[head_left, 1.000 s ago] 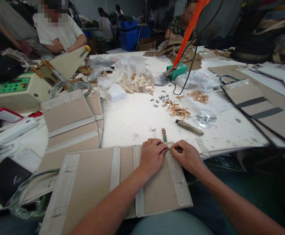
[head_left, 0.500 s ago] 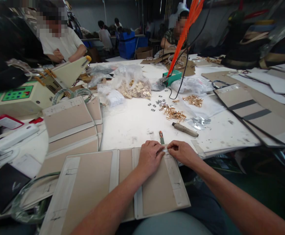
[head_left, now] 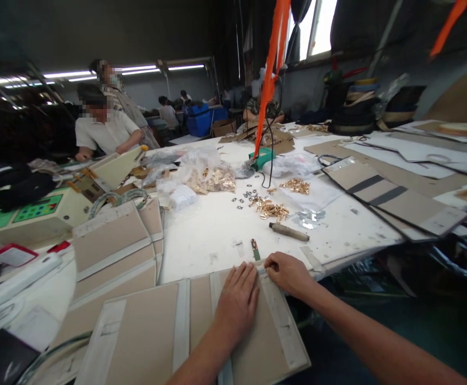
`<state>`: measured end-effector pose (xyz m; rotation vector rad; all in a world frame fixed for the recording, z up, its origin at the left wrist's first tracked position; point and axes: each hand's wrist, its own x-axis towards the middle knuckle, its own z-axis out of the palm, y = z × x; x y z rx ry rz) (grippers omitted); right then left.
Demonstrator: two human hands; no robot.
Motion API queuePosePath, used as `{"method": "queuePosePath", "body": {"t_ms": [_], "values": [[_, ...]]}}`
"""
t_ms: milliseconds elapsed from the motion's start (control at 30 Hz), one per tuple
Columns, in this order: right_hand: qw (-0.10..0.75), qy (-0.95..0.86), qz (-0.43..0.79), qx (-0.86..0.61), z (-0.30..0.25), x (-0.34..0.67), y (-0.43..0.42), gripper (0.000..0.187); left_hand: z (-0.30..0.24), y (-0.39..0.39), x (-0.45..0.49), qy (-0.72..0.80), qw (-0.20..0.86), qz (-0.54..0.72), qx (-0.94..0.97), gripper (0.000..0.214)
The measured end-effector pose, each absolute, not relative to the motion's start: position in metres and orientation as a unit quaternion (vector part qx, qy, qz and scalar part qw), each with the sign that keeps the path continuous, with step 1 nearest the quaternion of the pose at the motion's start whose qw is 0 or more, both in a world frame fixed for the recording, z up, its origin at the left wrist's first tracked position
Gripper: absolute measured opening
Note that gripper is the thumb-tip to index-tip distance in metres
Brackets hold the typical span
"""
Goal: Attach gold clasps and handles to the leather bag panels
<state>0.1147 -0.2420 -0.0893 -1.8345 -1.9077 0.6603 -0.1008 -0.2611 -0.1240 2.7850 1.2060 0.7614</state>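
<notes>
A beige folding board panel [head_left: 149,315] with pale strips lies across the table's near edge and over my lap. My left hand [head_left: 238,297] rests flat on its right section, fingers stretched out. At the top of that section's pale strip [head_left: 279,315], my right hand [head_left: 286,271] has its fingers pinched together; whatever is between them is hidden. Just beyond the panel's edge lies a short green strap with a metal piece [head_left: 255,249]. A worn cylindrical tool [head_left: 288,232] lies farther right, near gold metal fittings [head_left: 271,208] and thin silver plates [head_left: 309,218].
Similar panels [head_left: 113,240] are stacked to the left beside a machine with a green keypad [head_left: 37,208]. A bag of gold fittings [head_left: 213,179] and a green box [head_left: 263,159] under an orange strip stand farther back. Striped boards [head_left: 394,198] lie right. Co-workers sit beyond.
My left hand has flattened onto the panel, away from the pinch at the strip. My right hand stays pinched at the top edge. The camera view has tilted up and turned right.
</notes>
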Motion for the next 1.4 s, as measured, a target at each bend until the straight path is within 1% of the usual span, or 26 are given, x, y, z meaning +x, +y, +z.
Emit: {"method": "queuePosePath", "body": {"t_ms": [267,400,467,533,600,667,733,767,833,900,1133,1200,1267,1333,1400], "values": [[0.229,-0.704,0.218,-0.636,-0.085,0.117,-0.243,0.017,-0.127,-0.254,-0.105,0.357,-0.067,0.224,0.904,0.047],[0.235,-0.726,0.226,-0.605,-0.082,0.119,-0.242,0.017,-0.127,-0.253,-0.105,0.351,-0.099,0.229,0.903,0.046],[0.252,-0.738,0.223,-0.585,-0.081,0.126,-0.236,0.016,-0.125,-0.253,-0.105,0.351,-0.105,0.228,0.902,0.045],[0.29,-0.736,0.183,-0.584,-0.082,0.14,-0.225,0.014,-0.123,-0.255,-0.105,0.354,-0.096,0.219,0.904,0.045],[0.31,-0.716,0.107,-0.616,-0.083,0.159,-0.208,0.019,-0.121,-0.257,-0.105,0.363,-0.073,0.213,0.904,0.047],[0.275,-0.694,0.045,-0.664,-0.087,0.179,-0.19,0.028,-0.12,-0.259,-0.104,0.375,-0.045,0.215,0.901,0.049],[0.205,-0.688,0.027,-0.695,-0.093,0.193,-0.174,0.034,-0.119,-0.261,-0.103,0.382,-0.023,0.219,0.897,0.049],[0.176,-0.692,0.031,-0.7,-0.096,0.198,-0.169,0.034,-0.118,-0.262,-0.103,0.385,-0.014,0.219,0.896,0.048],[0.146,-0.703,0.04,-0.694,-0.102,0.201,-0.164,0.029,-0.118,-0.263,-0.102,0.388,-0.005,0.217,0.896,0.048],[0.142,-0.711,0.043,-0.687,-0.104,0.202,-0.165,0.026,-0.118,-0.263,-0.102,0.392,0.0,0.218,0.894,0.048],[0.137,-0.716,0.077,-0.68,-0.101,0.206,-0.185,0.028,-0.116,-0.262,-0.103,0.385,-0.009,0.219,0.896,0.048],[0.152,-0.717,0.099,-0.673,-0.101,0.209,-0.184,0.031,-0.116,-0.26,-0.104,0.383,-0.021,0.219,0.897,0.048],[0.188,-0.702,0.122,-0.676,-0.101,0.217,-0.178,0.035,-0.118,-0.259,-0.105,0.379,-0.035,0.217,0.899,0.048],[0.223,-0.667,0.122,-0.7,-0.099,0.232,-0.168,0.033,-0.12,-0.257,-0.105,0.374,-0.046,0.219,0.9,0.048],[0.236,-0.627,0.104,-0.735,-0.098,0.253,-0.158,0.03,-0.122,-0.255,-0.106,0.37,-0.054,0.225,0.9,0.047]]}}
